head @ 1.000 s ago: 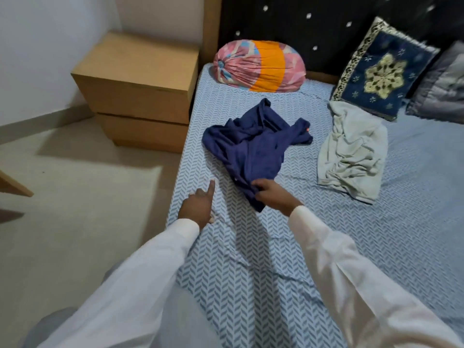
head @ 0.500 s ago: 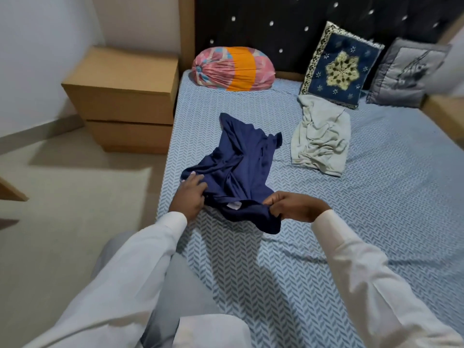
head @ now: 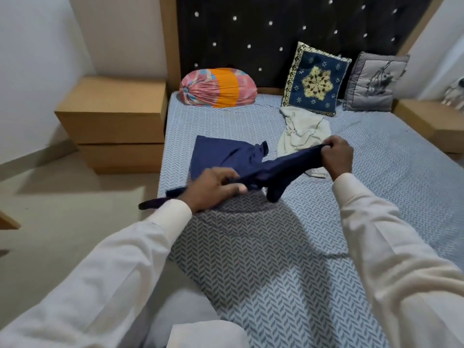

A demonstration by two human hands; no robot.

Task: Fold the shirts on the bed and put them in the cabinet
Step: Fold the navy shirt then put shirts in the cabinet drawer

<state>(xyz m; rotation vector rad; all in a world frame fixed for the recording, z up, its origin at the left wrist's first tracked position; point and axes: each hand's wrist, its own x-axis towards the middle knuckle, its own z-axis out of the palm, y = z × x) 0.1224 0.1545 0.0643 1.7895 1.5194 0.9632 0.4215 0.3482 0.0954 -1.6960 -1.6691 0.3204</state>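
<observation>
A navy blue shirt [head: 226,156] is stretched above the blue patterned bed [head: 263,259], its far part still lying on the sheet. My left hand [head: 213,188] grips one end of it near the bed's left edge. My right hand [head: 337,156] pinches the other end, raised higher to the right. A crumpled white shirt [head: 301,133] lies behind my right hand, below the cushions.
A wooden bedside cabinet [head: 113,121] stands left of the bed, another [head: 431,121] at the right. A pink and orange bolster [head: 218,87], a blue cushion [head: 313,80] and a grey cushion [head: 374,82] lean on the dark headboard. Bare floor lies to the left.
My left hand went from resting on the sheet to gripping the navy shirt. Both hands have lifted it and pulled it apart, the right hand moving up and right.
</observation>
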